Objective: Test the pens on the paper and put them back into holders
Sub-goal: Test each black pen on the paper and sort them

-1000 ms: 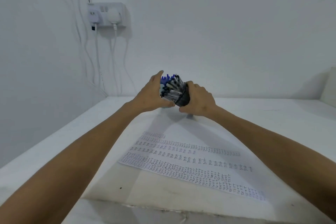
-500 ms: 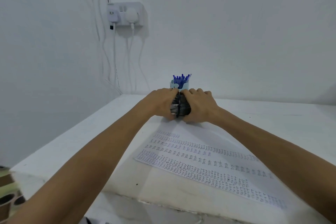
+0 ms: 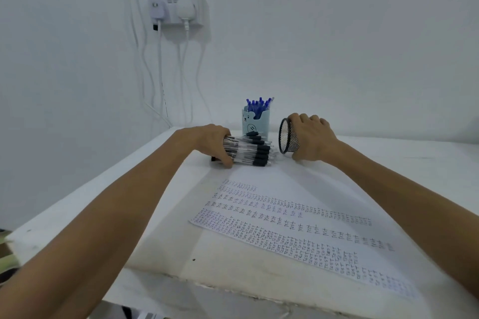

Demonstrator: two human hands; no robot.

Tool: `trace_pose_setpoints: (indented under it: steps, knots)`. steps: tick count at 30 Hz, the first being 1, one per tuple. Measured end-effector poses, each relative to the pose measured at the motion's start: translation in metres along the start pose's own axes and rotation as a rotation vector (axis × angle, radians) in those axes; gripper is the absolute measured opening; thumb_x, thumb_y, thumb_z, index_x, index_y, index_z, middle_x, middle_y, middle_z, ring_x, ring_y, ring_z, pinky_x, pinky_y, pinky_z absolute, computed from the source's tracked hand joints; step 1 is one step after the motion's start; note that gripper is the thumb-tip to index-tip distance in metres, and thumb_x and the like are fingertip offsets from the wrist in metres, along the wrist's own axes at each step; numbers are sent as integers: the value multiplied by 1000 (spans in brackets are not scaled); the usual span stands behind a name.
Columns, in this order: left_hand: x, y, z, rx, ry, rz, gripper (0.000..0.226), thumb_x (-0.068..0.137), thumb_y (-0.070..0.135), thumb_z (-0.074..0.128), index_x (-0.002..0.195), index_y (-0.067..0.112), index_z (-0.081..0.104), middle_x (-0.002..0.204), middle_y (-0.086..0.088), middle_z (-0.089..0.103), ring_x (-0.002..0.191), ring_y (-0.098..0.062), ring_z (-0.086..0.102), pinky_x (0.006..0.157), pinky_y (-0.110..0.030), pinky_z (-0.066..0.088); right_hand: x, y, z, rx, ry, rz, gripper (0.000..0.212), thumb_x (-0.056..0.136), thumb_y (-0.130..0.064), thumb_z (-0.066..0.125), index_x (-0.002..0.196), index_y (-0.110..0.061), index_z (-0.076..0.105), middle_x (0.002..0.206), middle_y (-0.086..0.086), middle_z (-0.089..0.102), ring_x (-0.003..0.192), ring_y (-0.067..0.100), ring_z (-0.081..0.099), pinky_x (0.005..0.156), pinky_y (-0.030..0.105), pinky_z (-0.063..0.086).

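Left hand: curled round the black pens lying on the counter.
Right hand: grips the tipped mesh holder.
Remaining: we judge these pens are not yet tested on the paper.

Black wire-mesh holder — metal; clear glossy plastic pens; matt paper sheet.

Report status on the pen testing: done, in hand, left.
Done: the paper carries rows of written marks, and the blue pens stand in the bear holder. In hand: the left hand grips a bundle of black pens lying on the table; the right hand holds the mesh holder tipped on its side. Left: likely testing those black pens and standing them back in the mesh holder.
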State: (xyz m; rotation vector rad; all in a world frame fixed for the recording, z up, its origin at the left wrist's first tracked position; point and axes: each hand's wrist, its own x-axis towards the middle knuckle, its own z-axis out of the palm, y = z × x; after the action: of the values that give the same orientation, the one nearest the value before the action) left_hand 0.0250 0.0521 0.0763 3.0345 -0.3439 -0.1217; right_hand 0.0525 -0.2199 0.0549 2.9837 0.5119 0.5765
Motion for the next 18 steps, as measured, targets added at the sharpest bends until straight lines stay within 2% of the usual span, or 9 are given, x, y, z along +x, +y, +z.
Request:
trace_pose_setpoints:
  steps: [3,6,7,9,13,16,18]
  knots:
    - [1,-2,0,-52,-47,13,63,74,53,91,119,21,58,106,6,65,96,-16,62,82,-32,47,5,11,0,312,32,114,93,71,-33,84,142,-8,31,132,14,50,118,36,49,96,44,46]
    - [1,1,-1,-99,-103,16,97,53,77,89,126,22,55,119,7,65,103,-12,61,93,-34,48,11,14,1,670,94,214,90,75,-29,85,141,-4,29,128,10,49,112,28,50,85,35,45]
    - [2,3,-1,-101,-116,17,104,50,80,88,129,22,54,123,7,64,108,-14,61,100,-36,48,13,14,1,763,96,264,89,77,-28,85,141,-4,29,126,8,48,110,25,49,84,34,44]
    - [3,6,1,-95,-126,17,106,55,77,89,137,21,51,132,6,61,118,-19,59,109,-38,46,16,14,6,910,83,358,89,79,-31,86,141,-3,27,126,9,47,108,23,47,84,32,43]
    - [5,9,1,-92,-110,4,119,57,83,80,150,17,44,148,1,53,130,-23,52,113,-37,41,21,16,20,1010,86,448,92,81,-38,84,142,-3,25,141,14,49,117,25,50,86,30,42]
    - [5,7,3,-96,-110,-8,133,59,94,68,161,15,33,164,-3,41,147,-25,43,122,-41,34,20,16,25,1028,107,459,91,83,-39,83,143,-3,25,141,14,50,108,21,48,85,29,41]
    - [4,6,5,-115,-88,-16,137,51,103,53,157,17,39,161,-4,46,144,-26,46,121,-44,36,20,15,26,1016,113,453,91,83,-40,82,144,-3,25,141,14,51,107,20,47,85,29,41]
